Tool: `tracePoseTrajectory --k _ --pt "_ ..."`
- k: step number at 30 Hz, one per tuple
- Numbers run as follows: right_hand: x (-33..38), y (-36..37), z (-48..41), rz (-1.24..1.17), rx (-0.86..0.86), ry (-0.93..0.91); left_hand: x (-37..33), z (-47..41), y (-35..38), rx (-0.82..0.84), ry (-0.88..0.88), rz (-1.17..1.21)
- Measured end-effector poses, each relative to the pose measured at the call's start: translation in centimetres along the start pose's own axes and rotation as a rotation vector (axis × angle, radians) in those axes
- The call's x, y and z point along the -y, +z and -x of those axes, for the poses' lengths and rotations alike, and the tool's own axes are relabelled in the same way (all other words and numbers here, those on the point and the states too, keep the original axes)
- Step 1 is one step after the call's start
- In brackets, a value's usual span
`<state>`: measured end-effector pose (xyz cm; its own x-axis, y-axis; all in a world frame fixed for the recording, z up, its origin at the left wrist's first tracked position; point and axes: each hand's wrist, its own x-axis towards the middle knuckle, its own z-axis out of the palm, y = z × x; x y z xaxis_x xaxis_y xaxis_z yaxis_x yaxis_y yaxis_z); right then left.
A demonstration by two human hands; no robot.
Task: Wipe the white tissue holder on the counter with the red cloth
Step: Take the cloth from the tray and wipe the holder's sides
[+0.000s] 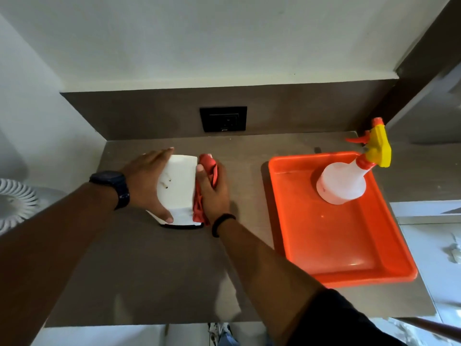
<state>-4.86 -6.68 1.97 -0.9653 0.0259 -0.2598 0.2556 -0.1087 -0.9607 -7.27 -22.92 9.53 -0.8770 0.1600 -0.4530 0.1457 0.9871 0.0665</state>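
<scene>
The white tissue holder stands on the brown counter, left of centre. My left hand, with a dark watch on its wrist, grips the holder's left side, fingers over the far corner and thumb at the near edge. My right hand presses the bunched red cloth flat against the holder's right side. Part of the cloth is hidden under my palm, and its lower end shows by the holder's base.
An orange tray lies on the right of the counter with a white spray bottle, yellow and orange trigger head, standing in its far end. A black wall socket sits in the backsplash. A white fan is at the left.
</scene>
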Motion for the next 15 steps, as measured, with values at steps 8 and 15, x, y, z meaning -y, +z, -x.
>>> tracePoseTrajectory --k 8,15 --pt "-1.2 1.3 0.0 0.006 0.013 0.170 0.6 -0.4 0.9 -0.119 0.061 -0.036" --pt "-1.2 2.2 1.6 -0.144 -0.063 0.195 0.5 -0.2 0.7 -0.124 0.050 -0.017"
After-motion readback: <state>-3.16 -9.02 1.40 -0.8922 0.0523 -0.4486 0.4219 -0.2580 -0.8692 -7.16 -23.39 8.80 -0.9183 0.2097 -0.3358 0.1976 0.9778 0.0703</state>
